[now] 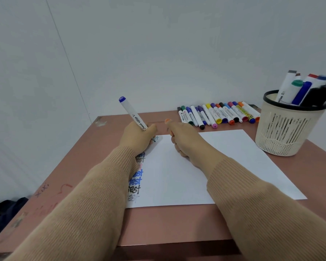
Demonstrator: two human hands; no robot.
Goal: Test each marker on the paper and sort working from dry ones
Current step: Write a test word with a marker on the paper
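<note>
A white sheet of paper (pixel 233 157) lies on the pinkish-brown table (pixel 167 223). Down its left edge runs a column of "test" words in black, blue and fainter inks. My left hand (pixel 139 136) grips a white marker (pixel 132 113) with a blue end. The marker is tilted, its tip touching the paper's far left corner beside a faint mark. My right hand (pixel 184 140) rests as a closed fist on the paper's far edge. Something small and orange shows at the top of the fist; I cannot tell whether it is a cap.
A row of several capped markers (pixel 218 113) in many colours lies along the table's far edge. A beige mesh basket (pixel 282 129) with a black rim stands at the right and holds several more markers (pixel 301 87). A white wall is close behind. Dark fabric (pixel 4 211) lies left of the table.
</note>
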